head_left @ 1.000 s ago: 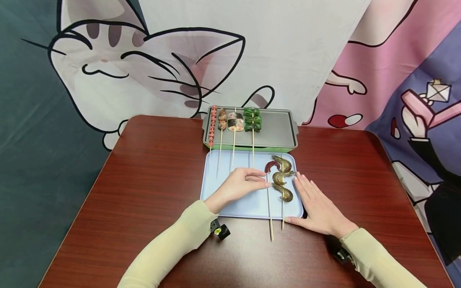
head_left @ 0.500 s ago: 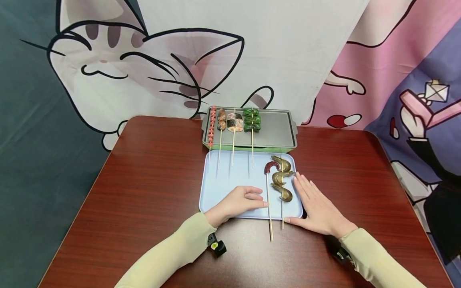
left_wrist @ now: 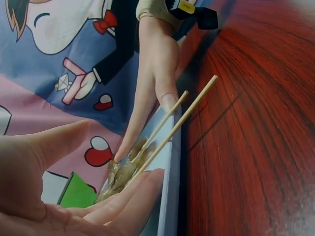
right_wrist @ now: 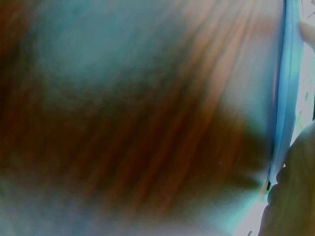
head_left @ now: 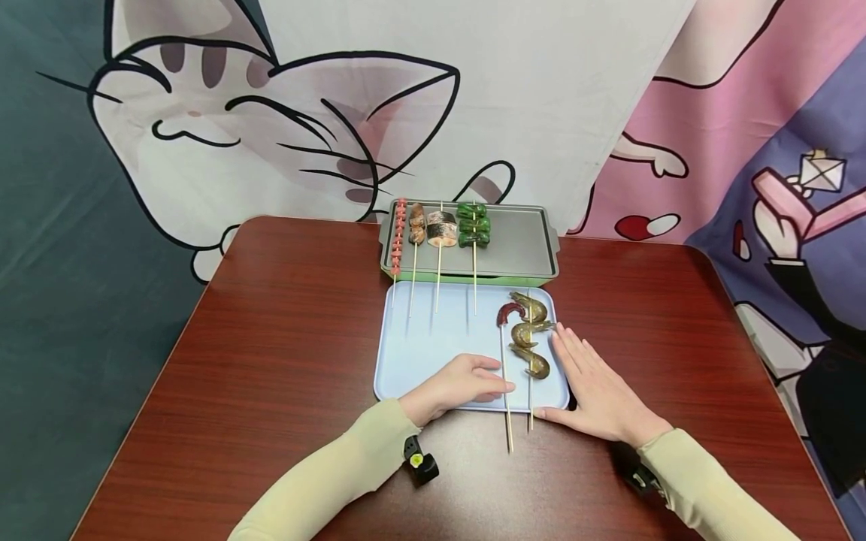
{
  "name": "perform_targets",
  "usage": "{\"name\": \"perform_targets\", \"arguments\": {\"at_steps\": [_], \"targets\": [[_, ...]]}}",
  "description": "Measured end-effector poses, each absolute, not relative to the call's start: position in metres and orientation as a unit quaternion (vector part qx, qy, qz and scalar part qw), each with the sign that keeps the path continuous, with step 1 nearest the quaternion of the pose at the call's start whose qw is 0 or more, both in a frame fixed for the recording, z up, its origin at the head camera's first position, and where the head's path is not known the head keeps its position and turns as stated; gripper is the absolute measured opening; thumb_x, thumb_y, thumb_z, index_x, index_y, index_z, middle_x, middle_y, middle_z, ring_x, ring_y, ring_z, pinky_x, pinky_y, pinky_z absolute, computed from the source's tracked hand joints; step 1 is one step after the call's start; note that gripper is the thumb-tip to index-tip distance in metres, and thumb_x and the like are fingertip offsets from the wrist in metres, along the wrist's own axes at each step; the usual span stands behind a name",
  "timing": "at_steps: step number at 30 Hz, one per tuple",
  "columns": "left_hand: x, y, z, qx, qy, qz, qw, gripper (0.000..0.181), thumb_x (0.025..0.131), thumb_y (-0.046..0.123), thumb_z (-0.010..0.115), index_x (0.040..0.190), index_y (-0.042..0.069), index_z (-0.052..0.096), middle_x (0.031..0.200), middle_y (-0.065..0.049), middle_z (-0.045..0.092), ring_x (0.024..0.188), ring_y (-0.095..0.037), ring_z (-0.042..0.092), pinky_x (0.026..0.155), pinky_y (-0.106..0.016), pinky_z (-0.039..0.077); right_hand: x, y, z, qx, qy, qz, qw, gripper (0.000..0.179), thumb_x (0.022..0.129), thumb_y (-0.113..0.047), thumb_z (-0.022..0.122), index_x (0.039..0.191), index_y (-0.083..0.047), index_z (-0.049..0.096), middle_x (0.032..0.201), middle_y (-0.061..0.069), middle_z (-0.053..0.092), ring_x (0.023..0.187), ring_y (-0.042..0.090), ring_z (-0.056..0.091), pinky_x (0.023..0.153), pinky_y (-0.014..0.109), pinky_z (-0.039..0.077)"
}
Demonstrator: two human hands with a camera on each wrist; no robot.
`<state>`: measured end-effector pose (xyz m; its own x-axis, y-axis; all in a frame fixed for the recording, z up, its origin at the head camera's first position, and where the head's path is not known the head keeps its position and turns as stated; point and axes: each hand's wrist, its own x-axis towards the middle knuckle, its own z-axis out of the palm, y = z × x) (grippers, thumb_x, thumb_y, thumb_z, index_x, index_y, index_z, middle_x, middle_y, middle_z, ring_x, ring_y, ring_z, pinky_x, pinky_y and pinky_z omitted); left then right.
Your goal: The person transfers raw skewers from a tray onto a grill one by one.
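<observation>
On the light blue tray (head_left: 419,346) lie two skewers. One carries a curled dark red piece (head_left: 504,312) that looks like a tentacle; the other holds several brown-green shrimp (head_left: 531,333). My left hand (head_left: 463,381) is over the tray's front part, its fingertips beside the bare stick (head_left: 507,398) of the dark red skewer. In the left wrist view, thumb and fingers (left_wrist: 133,199) are spread apart around that stick, not closed on it. My right hand (head_left: 602,391) rests with straight fingers along the tray's right edge, its thumb near the shrimp skewer's stick (head_left: 531,421).
Behind the tray stands a grey grill pan (head_left: 521,240) with a green base. Across it lie a pink skewer (head_left: 398,237), a brown meat skewer (head_left: 416,225), a fish-like skewer (head_left: 442,229) and a green pepper skewer (head_left: 474,225). A printed cloth hangs behind the table (head_left: 271,338).
My left hand has come away from the upper part of the dark red skewer, moved toward the front edge, then slightly right to its stick. The right hand has stayed still.
</observation>
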<state>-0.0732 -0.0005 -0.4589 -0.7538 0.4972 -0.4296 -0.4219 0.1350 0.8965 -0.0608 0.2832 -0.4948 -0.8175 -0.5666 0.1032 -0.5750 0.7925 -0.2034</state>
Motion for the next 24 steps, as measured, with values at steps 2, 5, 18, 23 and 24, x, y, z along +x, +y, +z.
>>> {"name": "perform_targets", "arguments": {"at_steps": [2, 5, 18, 23, 24], "targets": [[-0.0739, 0.0013, -0.4589, 0.028, 0.667, 0.654, 0.355, 0.055, 0.092, 0.015, 0.076, 0.136, -0.011, 0.054, 0.105, -0.016, 0.073, 0.099, -0.027, 0.072, 0.088, -0.033, 0.060, -0.0609, 0.2832, -0.4950, 0.303, -0.946, 0.114, 0.022, 0.121, 0.081, -0.074, 0.069, 0.157, 0.008, 0.024, 0.166, 0.023, 0.014, 0.150, 0.042, 0.020, 0.125, 0.044, 0.013], [-0.0739, 0.0031, -0.4580, 0.029, 0.658, 0.659, 0.364, 0.052, 0.093, 0.013, 0.075, 0.135, -0.011, 0.055, 0.105, -0.017, 0.073, 0.098, -0.030, 0.072, 0.087, -0.035, 0.061, -0.0609, 0.2832, -0.4951, 0.306, -0.945, 0.114, 0.025, 0.120, 0.081, -0.074, 0.069, 0.157, 0.008, 0.024, 0.165, 0.024, 0.015, 0.149, 0.042, 0.021, 0.125, 0.045, 0.014], [-0.0723, 0.0067, -0.4616, 0.010, 0.595, 0.701, 0.393, 0.048, 0.095, 0.002, 0.070, 0.135, -0.013, 0.051, 0.102, -0.017, 0.072, 0.095, -0.030, 0.072, 0.086, -0.037, 0.061, -0.0612, 0.2830, -0.4933, 0.305, -0.946, 0.112, 0.017, 0.119, 0.082, -0.073, 0.069, 0.157, 0.008, 0.022, 0.165, 0.024, 0.015, 0.149, 0.043, 0.020, 0.124, 0.047, 0.017], [-0.0683, 0.0069, -0.4609, -0.003, 0.590, 0.711, 0.384, 0.044, 0.092, -0.006, 0.069, 0.132, -0.013, 0.052, 0.098, -0.017, 0.070, 0.083, -0.025, 0.071, 0.081, -0.036, 0.063, -0.0610, 0.2828, -0.4929, 0.306, -0.945, 0.116, 0.019, 0.119, 0.082, -0.072, 0.069, 0.157, 0.009, 0.023, 0.165, 0.025, 0.014, 0.149, 0.043, 0.020, 0.124, 0.049, 0.018], [-0.0673, 0.0067, -0.4607, -0.005, 0.590, 0.711, 0.382, 0.044, 0.092, -0.007, 0.069, 0.132, -0.012, 0.052, 0.098, -0.016, 0.069, 0.081, -0.024, 0.071, 0.079, -0.036, 0.063, -0.0610, 0.2829, -0.4928, 0.306, -0.945, 0.116, 0.019, 0.119, 0.082, -0.072, 0.069, 0.157, 0.009, 0.023, 0.165, 0.025, 0.014, 0.149, 0.043, 0.020, 0.124, 0.048, 0.017]]}}
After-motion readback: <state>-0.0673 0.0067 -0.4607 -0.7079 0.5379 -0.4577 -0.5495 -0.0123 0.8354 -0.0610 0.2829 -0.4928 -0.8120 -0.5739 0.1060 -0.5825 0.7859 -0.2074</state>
